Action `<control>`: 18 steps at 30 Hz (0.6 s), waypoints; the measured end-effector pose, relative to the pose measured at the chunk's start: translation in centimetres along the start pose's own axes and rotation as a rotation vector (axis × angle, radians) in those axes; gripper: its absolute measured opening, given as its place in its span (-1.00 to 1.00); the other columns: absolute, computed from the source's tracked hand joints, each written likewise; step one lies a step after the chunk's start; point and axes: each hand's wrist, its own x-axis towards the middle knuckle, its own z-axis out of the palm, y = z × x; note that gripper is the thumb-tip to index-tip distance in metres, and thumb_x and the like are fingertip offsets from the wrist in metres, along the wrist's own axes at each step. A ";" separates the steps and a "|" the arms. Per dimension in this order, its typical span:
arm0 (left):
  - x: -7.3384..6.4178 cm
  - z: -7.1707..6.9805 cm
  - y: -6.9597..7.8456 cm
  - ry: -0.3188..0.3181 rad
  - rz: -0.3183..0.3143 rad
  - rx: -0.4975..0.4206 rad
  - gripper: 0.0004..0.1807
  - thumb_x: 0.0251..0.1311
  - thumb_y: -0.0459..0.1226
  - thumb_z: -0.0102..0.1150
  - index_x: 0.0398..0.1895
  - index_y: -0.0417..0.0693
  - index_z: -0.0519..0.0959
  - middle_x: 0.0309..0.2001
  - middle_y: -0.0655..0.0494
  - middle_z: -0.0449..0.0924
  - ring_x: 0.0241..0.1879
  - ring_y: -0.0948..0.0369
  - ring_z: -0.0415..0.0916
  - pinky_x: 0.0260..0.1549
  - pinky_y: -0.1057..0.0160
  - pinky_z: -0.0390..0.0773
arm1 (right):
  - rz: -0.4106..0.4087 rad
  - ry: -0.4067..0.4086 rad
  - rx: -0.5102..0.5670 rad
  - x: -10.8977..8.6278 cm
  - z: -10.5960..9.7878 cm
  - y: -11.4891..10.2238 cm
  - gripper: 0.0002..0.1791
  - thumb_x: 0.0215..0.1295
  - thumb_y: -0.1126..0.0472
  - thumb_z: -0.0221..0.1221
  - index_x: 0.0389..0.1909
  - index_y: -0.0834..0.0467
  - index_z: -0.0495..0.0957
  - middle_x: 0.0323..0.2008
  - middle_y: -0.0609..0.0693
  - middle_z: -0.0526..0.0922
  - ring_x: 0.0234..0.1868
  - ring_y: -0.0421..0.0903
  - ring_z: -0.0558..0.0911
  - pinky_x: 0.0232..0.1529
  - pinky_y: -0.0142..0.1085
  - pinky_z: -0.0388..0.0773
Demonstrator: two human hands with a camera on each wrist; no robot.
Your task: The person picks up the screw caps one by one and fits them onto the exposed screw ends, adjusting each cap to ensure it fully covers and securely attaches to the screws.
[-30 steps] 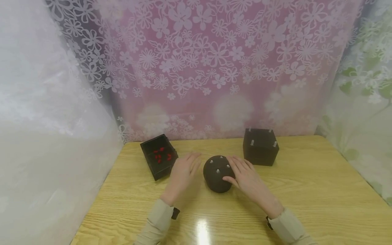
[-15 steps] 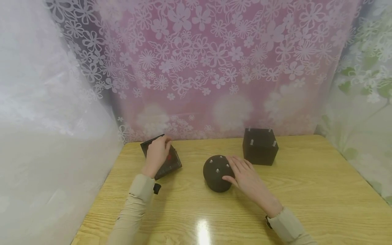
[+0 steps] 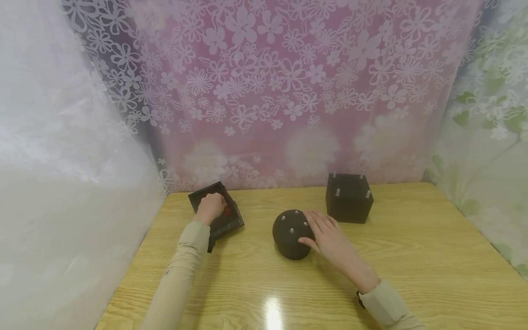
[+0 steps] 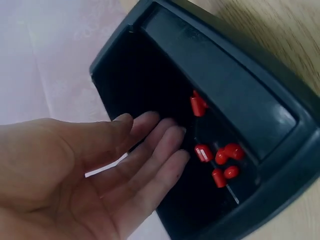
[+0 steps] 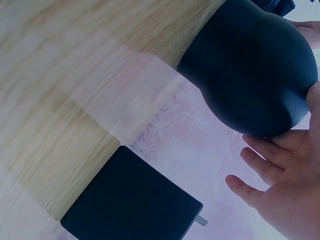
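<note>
Small glossy red capsule-shaped caps point(image 4: 203, 153), several of them, lie scattered inside a shallow black rectangular tray point(image 4: 227, 70), angled at the table's far left! And in among them goes the left hand point(image 3: 210, 207): fingers loosely bent, thumb tip close to the forefinger, nothing seen in its hold, fingertips just beside the nearest cap. Over to the middle, a black rounded block point(image 3: 285, 240) with short pale pegs on top, and the right hand point(image 3: 332, 240) is on it, thumb spread from extended fingers, touching its right side. Behind, to the right, a black square block point(image 3: 348, 206), pegs up, on the yellow wood-grain table point(image 3: 412, 243).
</note>
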 end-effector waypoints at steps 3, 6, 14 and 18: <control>0.5 0.2 -0.2 -0.062 -0.013 -0.017 -0.76 0.44 -0.39 0.05 -0.32 -0.31 0.69 -0.42 0.01 0.64 -0.46 0.15 0.50 -0.40 0.18 0.56 | 0.004 -0.003 0.001 0.0 0.1 0.1 -0.12 0.47 -0.28 0.00 0.47 0.37 0.24 0.35 0.31 0.45 0.38 0.25 0.42 0.33 0.20 0.37; 1.1 0.3 -0.5 -0.103 -0.001 -0.008 -0.76 0.40 -0.42 0.07 -0.20 -0.22 0.76 -0.14 -0.12 0.75 -0.19 -0.04 0.69 -0.18 0.02 0.69 | 0.008 -0.003 0.004 0.0 0.2 0.2 -0.11 0.48 -0.31 -0.05 0.47 0.36 0.25 0.34 0.31 0.45 0.38 0.25 0.42 0.33 0.21 0.37; 2.5 1.6 -1.5 -0.195 -0.066 -0.003 -0.79 0.31 -0.25 0.26 -0.23 -0.26 0.71 -0.14 -0.18 0.72 -0.17 -0.07 0.65 -0.10 -0.05 0.66 | 0.005 -0.029 -0.010 0.1 0.2 0.1 -0.11 0.47 -0.29 -0.01 0.48 0.36 0.24 0.35 0.31 0.44 0.38 0.25 0.42 0.33 0.20 0.38; 3.0 2.4 -1.9 -0.165 -0.083 0.002 -0.69 0.27 -0.17 0.33 -0.18 -0.31 0.68 -0.06 -0.27 0.69 -0.04 -0.20 0.64 -0.05 -0.15 0.65 | 0.010 -0.036 -0.012 0.0 0.2 0.1 -0.12 0.47 -0.27 0.01 0.48 0.35 0.22 0.35 0.30 0.44 0.39 0.24 0.41 0.33 0.19 0.38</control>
